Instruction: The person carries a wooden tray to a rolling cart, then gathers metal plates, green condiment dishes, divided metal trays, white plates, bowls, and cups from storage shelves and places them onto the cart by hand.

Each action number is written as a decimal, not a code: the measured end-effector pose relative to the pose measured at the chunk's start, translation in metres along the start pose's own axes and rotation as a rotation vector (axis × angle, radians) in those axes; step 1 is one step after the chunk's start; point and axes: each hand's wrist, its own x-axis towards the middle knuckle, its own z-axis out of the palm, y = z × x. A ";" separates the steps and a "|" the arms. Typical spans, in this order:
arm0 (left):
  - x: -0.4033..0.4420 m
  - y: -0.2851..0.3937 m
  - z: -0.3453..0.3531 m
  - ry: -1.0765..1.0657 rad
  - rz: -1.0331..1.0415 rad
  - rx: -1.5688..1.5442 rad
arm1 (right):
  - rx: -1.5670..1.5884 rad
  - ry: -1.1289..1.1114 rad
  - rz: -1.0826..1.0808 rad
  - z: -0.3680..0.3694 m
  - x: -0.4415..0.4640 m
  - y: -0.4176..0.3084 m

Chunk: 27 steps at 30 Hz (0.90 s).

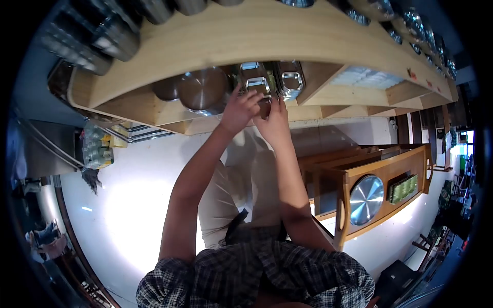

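Observation:
Inside the low wooden shelf sits a shiny rectangular metal container [258,85], apparently one of a stack. My left hand [241,110] has its fingers bent over the container's near left side. Against the near right side, my right hand [273,122] has its fingers raised and pressed to it. Part of the grip is hidden under the fingers. Another stack of rectangular metal containers [291,81] stands just to the right. Left of my hands lies a round metal plate [203,88], with a second round piece partly behind it.
Metal cups [115,38] line the shelf top at left, with shiny metalware at right. A wooden cart [334,200] stands to my right, bearing a round metal tray [366,199] and a green pack [403,189]. Bottles [96,146] stand on the floor at left.

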 end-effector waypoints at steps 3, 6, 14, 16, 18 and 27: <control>-0.006 0.015 -0.034 0.056 0.070 -0.012 | 0.007 -0.073 -0.027 -0.023 -0.016 -0.030; -0.002 0.036 -0.078 -0.038 0.052 -0.095 | -0.007 -0.275 0.030 -0.052 -0.030 -0.056; 0.032 0.123 -0.222 -0.194 0.144 -0.099 | -0.196 -0.181 0.015 -0.157 -0.118 -0.133; 0.033 0.147 -0.249 -0.129 0.140 -0.157 | -0.201 -0.145 -0.032 -0.182 -0.146 -0.145; 0.036 0.171 -0.281 -0.120 0.138 -0.172 | -0.144 -0.108 -0.145 -0.214 -0.176 -0.163; 0.035 0.247 -0.376 -0.254 0.225 -0.265 | -0.220 -0.121 -0.189 -0.293 -0.280 -0.186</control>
